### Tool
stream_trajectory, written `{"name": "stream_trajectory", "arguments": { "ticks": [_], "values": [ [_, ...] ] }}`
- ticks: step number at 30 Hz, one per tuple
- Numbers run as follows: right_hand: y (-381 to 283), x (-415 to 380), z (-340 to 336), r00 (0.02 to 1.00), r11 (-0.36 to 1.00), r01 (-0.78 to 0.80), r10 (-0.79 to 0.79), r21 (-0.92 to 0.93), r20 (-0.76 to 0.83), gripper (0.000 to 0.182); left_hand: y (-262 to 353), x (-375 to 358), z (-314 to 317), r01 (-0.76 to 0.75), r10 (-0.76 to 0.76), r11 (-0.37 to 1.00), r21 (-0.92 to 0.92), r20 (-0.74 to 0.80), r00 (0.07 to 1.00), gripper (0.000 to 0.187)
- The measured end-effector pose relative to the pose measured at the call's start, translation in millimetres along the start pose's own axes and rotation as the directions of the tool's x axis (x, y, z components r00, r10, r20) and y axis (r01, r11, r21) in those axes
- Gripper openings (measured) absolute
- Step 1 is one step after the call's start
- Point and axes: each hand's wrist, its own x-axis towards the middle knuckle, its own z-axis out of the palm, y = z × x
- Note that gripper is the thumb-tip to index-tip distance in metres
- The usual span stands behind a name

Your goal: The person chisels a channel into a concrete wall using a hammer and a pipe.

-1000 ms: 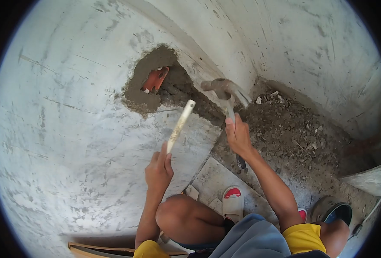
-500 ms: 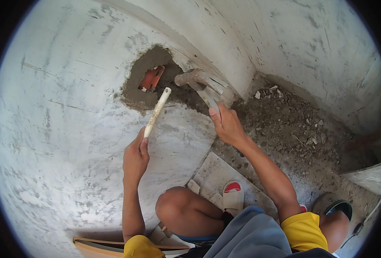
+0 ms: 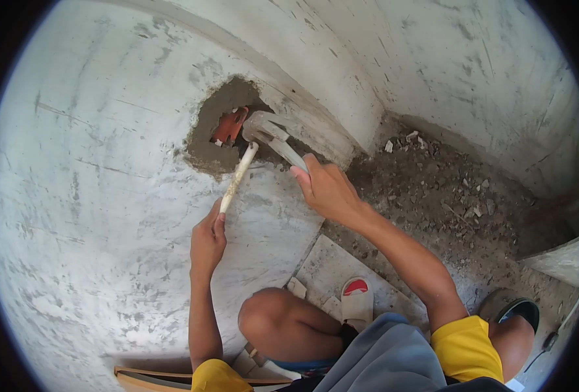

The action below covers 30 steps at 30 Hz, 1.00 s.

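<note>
My left hand point(image 3: 209, 238) is wrapped round the lower part of a scuffed white rod point(image 3: 238, 178), which slants up the wall. What the rod is made of I cannot make out. In my right hand point(image 3: 328, 189) is the pale handle of a claw hammer point(image 3: 273, 134). The hammer's head is right at the rod's upper end, touching or very close to it. Behind them is a rough hole point(image 3: 205, 153) edged with grey mortar. Inside it sits an orange-red box point(image 3: 229, 127), partly covered by the hammer head.
Loose rubble point(image 3: 446, 189) covers the floor along the wall's foot at right. A pale slab point(image 3: 325, 261) lies by my sandalled foot point(image 3: 357, 302). At the lower left is a wood-edged object point(image 3: 152, 379), and a cable point(image 3: 551, 340) runs at the right.
The hammer has swung left and down from above the rod to the rod's upper end, and my right hand has moved left with it. The rod and left hand have barely shifted.
</note>
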Motion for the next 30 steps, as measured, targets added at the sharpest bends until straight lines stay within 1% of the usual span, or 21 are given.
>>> {"name": "stream_trajectory", "arguments": {
  "ticks": [1,2,4,5,7,11,12,13,14,16,17,19,21,23,24,25,26,28,29,30],
  "values": [
    [-3.2,0.4,-5.1,0.999,0.999,0.032,-0.031,0.042,-0.035,0.027,-6.8,-0.1,4.2,-0.019,0.019,1.0,-0.018,-0.017,1.0,0.038],
    [-12.8,-0.5,-11.5,0.999,0.999,0.024,-0.023,0.043,-0.026,0.027,-5.2,-1.3,4.0,-0.011,0.01,1.0,-0.02,-0.009,1.0,0.038],
    [-35.1,0.9,-26.7,0.982,0.988,0.131,-0.118,0.084,-0.147,0.026,3.1,-1.7,3.5,0.052,-0.052,0.998,-0.033,0.015,0.999,0.038],
    [-41.4,-0.3,-29.9,0.983,0.988,0.129,-0.117,0.087,-0.139,0.026,2.9,-3.5,5.1,0.061,-0.061,0.998,-0.033,0.016,0.998,0.038],
    [-50.9,0.3,-32.1,0.926,0.949,0.283,-0.233,0.138,-0.296,0.026,2.6,-1.4,3.2,0.043,-0.043,0.999,-0.031,0.009,0.999,0.037],
    [-7.4,-0.3,9.3,0.931,0.955,0.278,-0.24,0.107,-0.274,0.026,-9.7,-0.9,8.0,-0.01,0.01,1.0,-0.028,-0.025,1.0,0.037],
    [2.3,4.1,12.9,0.986,0.991,0.129,-0.131,-0.018,-0.099,0.026,-7.2,-1.1,8.5,-0.014,0.014,1.0,-0.019,-0.017,1.0,0.037],
    [12.2,4.3,15.4,0.999,0.986,-0.007,0.015,-0.166,0.052,0.027,-4.9,0.4,9.1,-0.025,0.025,1.0,-0.008,-0.005,1.0,0.037],
    [10.3,5.4,8.8,0.999,0.985,-0.007,0.014,-0.173,0.039,0.027,-5.0,4.7,9.9,-0.04,0.04,0.999,-0.012,-0.008,0.999,0.037],
    [-4.7,1.2,-7.4,0.998,0.998,0.049,-0.05,-0.047,-0.024,0.029,-12.0,4.2,13.4,-0.055,0.054,0.998,-0.021,-0.031,0.998,0.037],
    [-17.4,-1.8,-15.3,0.999,0.998,0.041,-0.042,-0.045,-0.015,0.029,-11.7,3.4,15.2,-0.046,0.045,0.999,-0.024,-0.022,0.999,0.037],
    [-41.3,-3.7,-26.6,0.957,0.977,0.172,-0.135,0.128,-0.257,0.032,-8.6,2.7,14.4,-0.017,0.017,1.0,-0.026,-0.01,1.0,0.038],
    [-27.1,-0.8,-10.8,0.962,0.979,0.163,-0.13,0.124,-0.238,0.034,-10.4,2.3,14.8,-0.002,0.002,1.0,-0.02,-0.008,1.0,0.038],
    [0.4,-0.2,6.9,0.964,0.982,0.157,-0.129,0.109,-0.231,0.037,-13.7,0.2,21.3,-0.002,0.002,1.0,-0.021,-0.006,1.0,0.038],
    [21.3,-0.3,13.4,0.994,0.999,-0.007,0.012,0.045,-0.108,0.036,-19.1,-2.0,31.2,-0.046,0.046,0.998,-0.042,-0.003,0.999,0.038],
    [32.4,-0.7,13.1,0.986,0.985,-0.17,0.169,-0.03,-0.004,0.036,-22.9,-2.5,34.6,-0.097,0.097,0.994,-0.055,0.005,0.995,0.037],
    [34.6,-0.9,2.0,0.988,0.987,-0.154,0.153,-0.036,-0.026,0.036,-20.8,-2.1,39.5,-0.119,0.119,0.991,-0.057,-0.013,0.993,0.037],
    [36.5,-16.7,-11.6,0.949,0.963,-0.217,0.246,0.158,-0.2,0.04,-14.2,-11.5,53.4,-0.096,0.109,0.975,-0.198,0.056,0.992,0.037],
    [35.8,-20.8,-17.2,0.946,0.959,-0.229,0.259,0.164,-0.195,0.04,-6.4,-14.9,57.0,-0.12,0.135,0.964,-0.237,0.05,0.99,0.036],
    [34.3,-22.6,-24.6,0.935,0.93,-0.247,0.302,0.271,-0.184,0.042,0.5,-20.8,59.0,-0.107,0.124,0.965,-0.238,0.059,0.99,0.036]
  ]
}}
